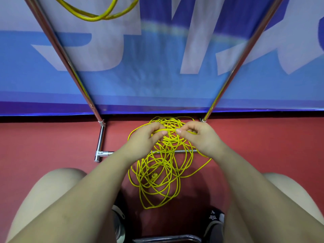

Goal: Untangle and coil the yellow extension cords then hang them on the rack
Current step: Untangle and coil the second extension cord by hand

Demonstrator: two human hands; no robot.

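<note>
Below, red floor [52, 142], blue banner [157, 85], rack [57, 42]

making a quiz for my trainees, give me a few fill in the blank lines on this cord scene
1. The tangled cord lies on a floor coloured ____.
2. Both the left hand and the right hand pinch a strand of ____ cord.
3. A coil already hangs at the ____ of the picture.
4. The rack has legs made of shiny ____.

Missing words: red; yellow; top; metal
</note>
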